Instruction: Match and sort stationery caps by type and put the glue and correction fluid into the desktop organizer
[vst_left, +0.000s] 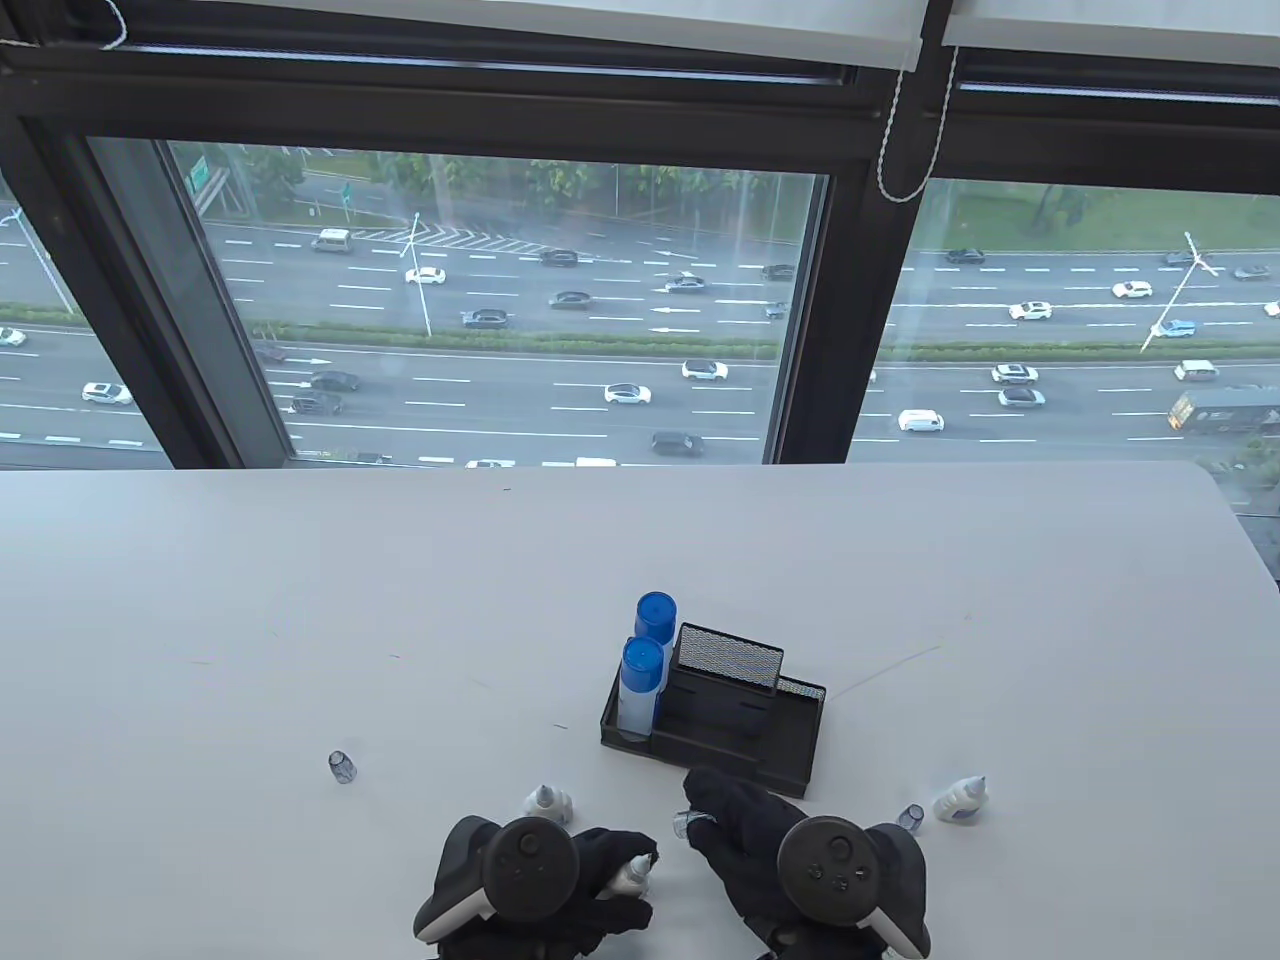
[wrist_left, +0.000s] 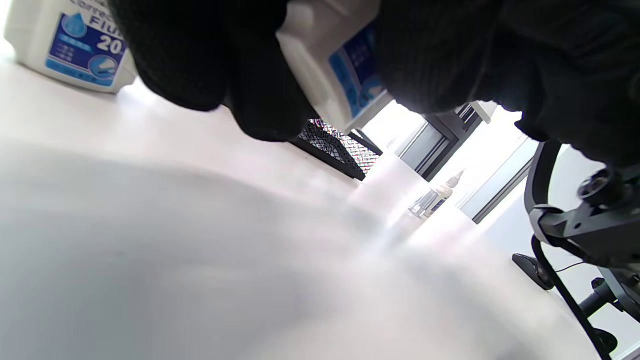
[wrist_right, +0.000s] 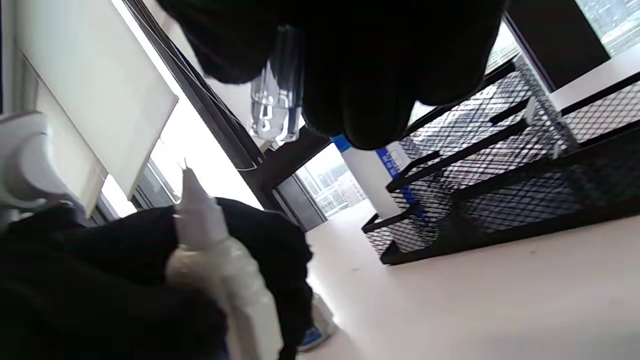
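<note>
One small clear plastic cap (vst_left: 342, 766) stands alone far left on the white table (vst_left: 250, 600). Nearer the middle, a white correction-fluid bottle (vst_left: 549, 802) lies just beyond the left hand (vst_left: 560, 885), whose gloved fingers grasp a second uncapped white bottle (vst_left: 632, 873). The right hand (vst_left: 770, 845) pinches a clear cap (vst_left: 690, 822) beside it. Behind stands the black mesh desktop organizer (vst_left: 720, 715), two blue-capped glue sticks (vst_left: 643, 665) in its left compartment. Far right lie another clear cap (vst_left: 910, 817) and a third white bottle (vst_left: 962, 800).
</note>
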